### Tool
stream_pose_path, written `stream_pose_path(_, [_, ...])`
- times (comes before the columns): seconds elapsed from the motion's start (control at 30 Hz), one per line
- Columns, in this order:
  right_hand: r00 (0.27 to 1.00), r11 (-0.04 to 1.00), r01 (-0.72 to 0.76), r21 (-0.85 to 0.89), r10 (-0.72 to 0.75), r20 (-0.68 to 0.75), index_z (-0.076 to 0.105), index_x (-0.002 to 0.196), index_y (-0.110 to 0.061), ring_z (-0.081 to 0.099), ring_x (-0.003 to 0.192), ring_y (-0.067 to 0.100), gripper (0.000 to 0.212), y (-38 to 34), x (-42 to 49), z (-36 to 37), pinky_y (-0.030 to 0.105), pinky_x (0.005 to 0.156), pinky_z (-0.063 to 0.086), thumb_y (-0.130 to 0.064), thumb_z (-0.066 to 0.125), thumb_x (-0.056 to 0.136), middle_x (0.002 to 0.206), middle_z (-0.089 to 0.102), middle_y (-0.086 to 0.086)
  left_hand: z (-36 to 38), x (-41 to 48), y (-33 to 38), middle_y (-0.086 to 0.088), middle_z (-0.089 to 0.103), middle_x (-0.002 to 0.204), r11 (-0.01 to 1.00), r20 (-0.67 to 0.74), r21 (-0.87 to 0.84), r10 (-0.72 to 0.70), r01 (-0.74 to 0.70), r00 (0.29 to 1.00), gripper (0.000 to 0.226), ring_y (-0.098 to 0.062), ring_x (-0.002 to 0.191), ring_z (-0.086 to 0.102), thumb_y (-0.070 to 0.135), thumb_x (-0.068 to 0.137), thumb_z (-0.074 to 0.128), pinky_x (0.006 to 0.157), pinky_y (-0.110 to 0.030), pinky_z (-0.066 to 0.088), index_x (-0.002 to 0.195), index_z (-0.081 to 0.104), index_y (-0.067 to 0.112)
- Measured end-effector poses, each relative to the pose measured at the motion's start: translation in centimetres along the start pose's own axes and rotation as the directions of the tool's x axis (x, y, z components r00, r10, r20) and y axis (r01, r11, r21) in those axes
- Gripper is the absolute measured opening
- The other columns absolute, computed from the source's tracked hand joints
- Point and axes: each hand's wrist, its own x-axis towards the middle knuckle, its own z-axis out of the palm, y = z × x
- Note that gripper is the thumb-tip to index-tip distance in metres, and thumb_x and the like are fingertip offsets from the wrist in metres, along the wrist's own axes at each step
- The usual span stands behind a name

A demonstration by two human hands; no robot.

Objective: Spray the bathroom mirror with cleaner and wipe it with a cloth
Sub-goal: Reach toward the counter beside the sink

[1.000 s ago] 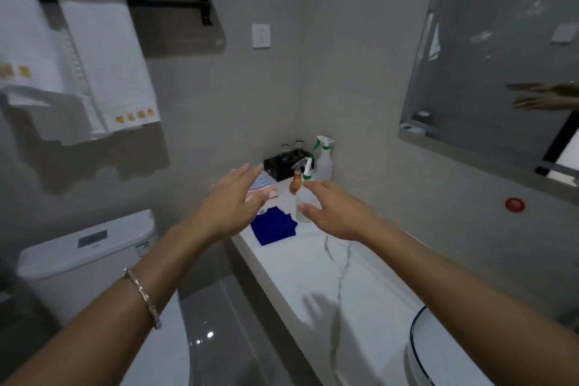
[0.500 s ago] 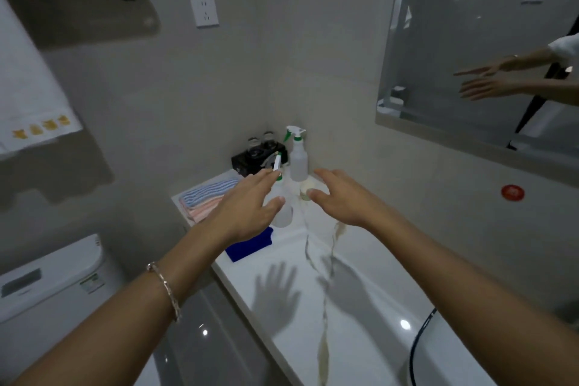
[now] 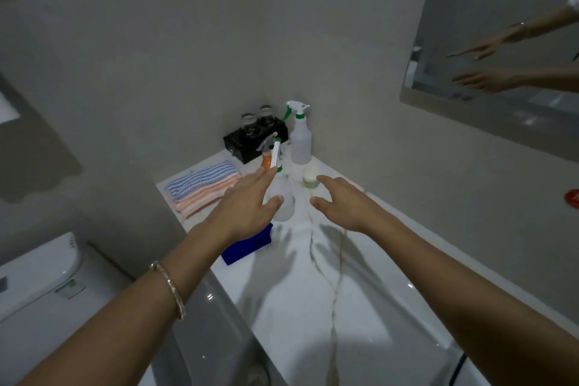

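Observation:
A clear spray bottle (image 3: 283,197) with a white and green trigger stands on the white marble counter (image 3: 297,291). My left hand (image 3: 244,207) hovers just left of it, fingers straight, holding nothing. My right hand (image 3: 341,204) is spread open to the right of the bottle, apart from it. A blue cloth (image 3: 247,247) lies on the counter, partly hidden under my left wrist. The mirror (image 3: 501,25) hangs on the right wall and reflects both my hands.
A second white spray bottle (image 3: 300,138) and an orange-necked bottle (image 3: 267,160) stand at the back corner beside a black tray with two glasses (image 3: 255,135). Striped folded towels (image 3: 202,188) lie at the left. A small jar (image 3: 310,177) sits nearby. A toilet (image 3: 40,285) stands lower left.
The view has moved closer to the counter and both hands have reached further forward, ending on either side of the clear spray bottle.

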Motion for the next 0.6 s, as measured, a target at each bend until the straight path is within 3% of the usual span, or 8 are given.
stream_pose_path(0.33, [0.985, 0.977, -0.170, 0.125, 0.169, 0.019, 0.004, 0.152, -0.023, 0.026, 0.142, 0.023, 0.077, -1.8, 14.0, 6.3, 0.038, 0.112, 0.029, -0.040, 0.053, 0.095, 0.158, 0.016, 0.003, 2.8, 9.6, -9.3, 0.001, 0.013, 0.158, 0.994, 0.149, -0.010, -0.108, 0.111, 0.983, 0.065, -0.019, 0.143, 0.019, 0.042, 0.097, 0.043, 0.114, -0.036, 0.019, 0.150, 0.008, 0.028])
stream_pose_path(0.4, [0.983, 0.972, -0.184, 0.146, 0.186, 0.000, 0.011, 0.151, -0.018, 0.033, 0.137, 0.026, 0.076, -2.3, 17.3, 7.9, 0.037, 0.108, 0.033, -0.038, 0.056, 0.093, 0.154, 0.027, 0.007, 3.1, 11.6, -11.5, 0.002, 0.011, 0.158, 0.991, 0.186, -0.028, -0.120, 0.127, 0.975, 0.066, -0.018, 0.143, 0.018, 0.041, 0.097, 0.043, 0.114, -0.034, 0.019, 0.150, 0.006, 0.028])
stream_pose_path(0.47, [0.980, 0.957, -0.176, 0.230, 0.192, -0.047, 0.031, 0.142, -0.016, 0.049, 0.121, 0.028, 0.066, -2.6, 20.2, 9.4, 0.037, 0.099, 0.043, -0.037, 0.063, 0.089, 0.133, 0.046, 0.010, 3.3, 13.1, -13.4, 0.002, 0.009, 0.158, 0.991, 0.201, -0.022, -0.129, 0.136, 0.971, 0.068, -0.017, 0.144, 0.014, 0.041, 0.096, 0.044, 0.115, -0.033, 0.014, 0.151, 0.006, 0.027])
stream_pose_path(0.6, [0.944, 0.936, -0.252, 0.246, 0.294, -0.148, 0.047, 0.116, -0.010, 0.060, 0.093, 0.023, 0.054, -2.7, 23.9, 10.7, 0.040, 0.084, 0.054, -0.043, 0.070, 0.081, 0.106, 0.056, 0.010, 3.1, 15.8, -15.7, -0.001, 0.018, 0.156, 0.993, 0.184, 0.027, -0.120, 0.117, 0.976, 0.069, -0.021, 0.142, 0.021, 0.043, 0.095, 0.047, 0.115, -0.037, 0.018, 0.150, 0.011, 0.024])
